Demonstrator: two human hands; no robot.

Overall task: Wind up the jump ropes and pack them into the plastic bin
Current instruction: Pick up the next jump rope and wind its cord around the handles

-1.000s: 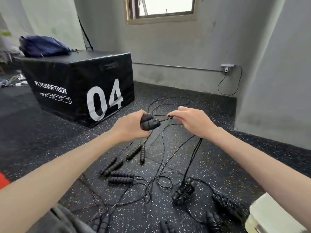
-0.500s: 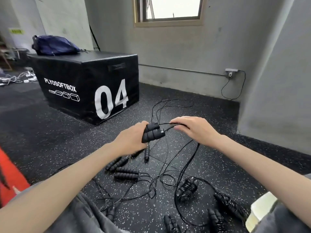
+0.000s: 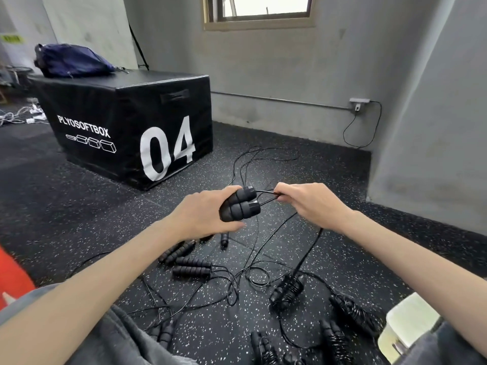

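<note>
Left hand (image 3: 203, 217): curled round two black ribbed foam jump-rope handles (image 3: 241, 208), held side by side.
Right hand (image 3: 308, 204): pinching thin black cord (image 3: 266, 196) just beside handles.
White plastic bin (image 3: 405, 325): below right forearm.

Floor (image 3: 79, 206): black rubber, white-flecked.
Box (image 3: 126, 127): black, marked "04", on the floor at 10 o'clock.
Loose handles (image 3: 192, 267): in pairs at centre, cords trailing.
Loose cord (image 3: 253, 164): loops toward 12 o'clock.
Wound ropes (image 3: 287, 291): bundles from 5 to 6 o'clock.
Bin (image 3: 405, 325): pale plastic, at 4 o'clock, near the wound ropes.
Cables (image 3: 18, 117): white tangle at 9 o'clock.
</note>
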